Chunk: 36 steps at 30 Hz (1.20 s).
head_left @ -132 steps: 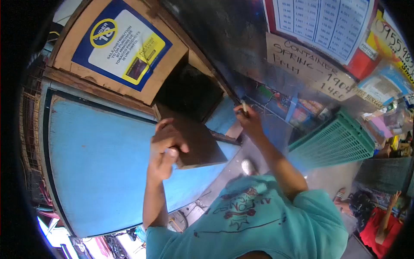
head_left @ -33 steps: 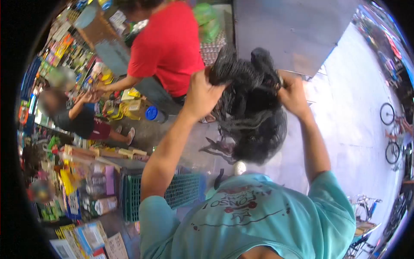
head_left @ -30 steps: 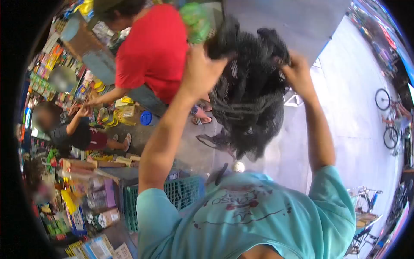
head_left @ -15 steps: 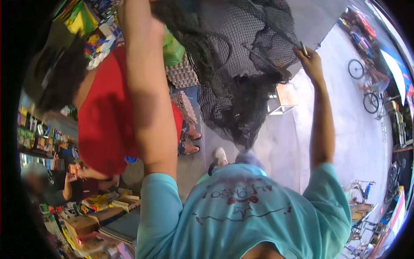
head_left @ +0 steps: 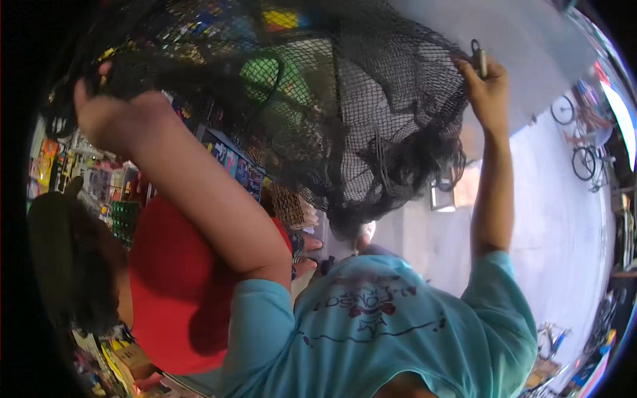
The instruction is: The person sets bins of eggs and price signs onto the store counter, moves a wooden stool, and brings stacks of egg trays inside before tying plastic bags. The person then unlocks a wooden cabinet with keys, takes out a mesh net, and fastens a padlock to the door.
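A black mesh net spreads between my two raised hands, its lower part bunched and hanging in front of my shirt. My left hand is far out to the left, slightly blurred, closed on a dark gathered part of the net. My right hand pinches the net's right edge between thumb and fingers. A small brass-coloured metal piece with a dark loop sticks up at those fingers; I cannot make out whether it is joined to the net. Through the mesh shows a green bag.
A person in a red top stands close at my left, under my left arm. Stacked egg trays and packed shop shelves lie behind the net. A small table-like stand is on the pale floor ahead right. Bicycles stand farther right.
My left hand has swung out to the left, and the net has stretched wide with it. My right hand stays on the net's edge. The person in red appears lower in view.
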### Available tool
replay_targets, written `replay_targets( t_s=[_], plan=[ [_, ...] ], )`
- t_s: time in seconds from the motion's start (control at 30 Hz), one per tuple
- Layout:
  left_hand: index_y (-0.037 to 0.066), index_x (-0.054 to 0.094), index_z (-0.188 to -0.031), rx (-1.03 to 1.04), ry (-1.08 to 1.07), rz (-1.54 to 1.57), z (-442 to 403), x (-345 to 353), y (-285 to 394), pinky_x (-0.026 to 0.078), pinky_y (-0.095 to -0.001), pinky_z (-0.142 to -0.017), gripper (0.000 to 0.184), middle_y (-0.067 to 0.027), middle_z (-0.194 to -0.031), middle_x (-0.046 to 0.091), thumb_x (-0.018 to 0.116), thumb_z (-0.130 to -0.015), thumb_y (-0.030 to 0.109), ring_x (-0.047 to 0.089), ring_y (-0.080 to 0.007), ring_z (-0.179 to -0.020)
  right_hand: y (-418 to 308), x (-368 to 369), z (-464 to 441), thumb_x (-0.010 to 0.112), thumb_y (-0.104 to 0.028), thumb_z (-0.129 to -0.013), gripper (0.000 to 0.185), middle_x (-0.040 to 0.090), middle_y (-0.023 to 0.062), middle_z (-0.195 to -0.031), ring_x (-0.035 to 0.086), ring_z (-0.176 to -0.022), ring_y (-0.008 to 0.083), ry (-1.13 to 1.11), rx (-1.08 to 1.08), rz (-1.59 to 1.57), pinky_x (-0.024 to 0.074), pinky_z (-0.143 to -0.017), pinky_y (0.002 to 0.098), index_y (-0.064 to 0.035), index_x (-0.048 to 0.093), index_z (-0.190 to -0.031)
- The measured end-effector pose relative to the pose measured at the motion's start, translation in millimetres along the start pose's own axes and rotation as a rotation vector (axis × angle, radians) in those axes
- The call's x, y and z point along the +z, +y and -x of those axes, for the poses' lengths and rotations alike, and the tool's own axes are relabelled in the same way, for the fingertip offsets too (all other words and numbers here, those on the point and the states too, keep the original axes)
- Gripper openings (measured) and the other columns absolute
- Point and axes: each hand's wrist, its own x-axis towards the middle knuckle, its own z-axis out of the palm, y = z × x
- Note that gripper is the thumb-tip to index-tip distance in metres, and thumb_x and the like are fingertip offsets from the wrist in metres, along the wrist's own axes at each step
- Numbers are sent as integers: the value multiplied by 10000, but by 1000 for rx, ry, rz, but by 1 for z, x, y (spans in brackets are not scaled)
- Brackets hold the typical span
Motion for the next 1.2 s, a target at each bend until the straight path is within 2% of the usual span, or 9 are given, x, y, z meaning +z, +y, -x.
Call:
replay_targets(
  t_s=[0.23,0.4,0.5,0.53,0.7,0.9,1.1,1.13,1.2],
  plan=[
    [-91,587,-1152,369,113,-204,13,57,-14,483,-599,-936,513,-258,-1183,606,518,-877,337,602,-385,-1077,16,67,-124,738,-193,-872,136,479,-97,-638,388,-603,26,-203,-88,-74,319,-558,218,-61,720,-845],
    [-92,590,-1140,544,48,-317,-29,20,-82,575,-449,-796,382,-252,-1141,620,503,-900,192,661,-343,-910,34,139,-168,736,-187,-868,146,502,-86,-612,413,-581,21,-140,-100,-209,337,-524,231,-51,714,-820],
    [-20,548,-1299,303,318,-437,-72,0,-133,548,-386,-614,410,-233,-1118,618,351,-946,50,645,-317,-793,39,164,-179,731,-207,-861,194,587,-27,-623,458,-574,71,-228,4,-135,401,-534,291,-18,701,-832],
    [-2,551,-1146,259,200,-296,-81,-5,-149,542,-372,-683,320,-168,-1043,607,659,-879,137,638,-252,-824,43,182,-177,728,-213,-860,203,592,-3,-615,459,-566,87,-305,-3,-69,408,-537,307,-14,697,-837],
    [11,486,-1237,-204,210,-479,-134,-61,-260,528,-349,-594,429,-116,-976,632,664,-888,185,648,-230,-726,89,282,-169,707,-212,-865,235,425,8,-579,386,-586,88,-581,-18,52,379,-541,314,8,644,-810],
    [32,541,-1220,-539,6,-348,-166,-70,-350,429,-237,-489,376,-89,-1028,660,650,-899,197,668,-178,-760,123,386,-218,663,-254,-898,270,577,140,-615,508,-565,171,-241,196,-99,462,-616,348,8,661,-832],
    [3,440,-1379,-368,-266,-581,-248,-89,-446,418,-403,-990,527,-163,-1384,487,559,-970,313,536,-282,-1235,182,472,-287,649,-239,-911,286,580,140,-632,474,-567,239,194,66,-117,436,-598,369,34,612,-833],
    [37,279,-1491,-680,-219,-594,-216,-35,-399,553,-329,-624,788,-173,-1499,361,670,-879,343,632,-241,-734,186,480,-288,653,-253,-901,286,586,175,-674,506,-592,308,143,161,-118,440,-606,404,23,598,-850],
    [-19,364,-1425,-399,-429,-991,-223,-82,-457,486,-372,-877,724,-221,-1402,458,644,-892,384,609,-297,-998,236,510,-293,653,-281,-893,314,604,205,-716,567,-651,360,134,163,73,459,-630,440,29,605,-892]
  ],
)
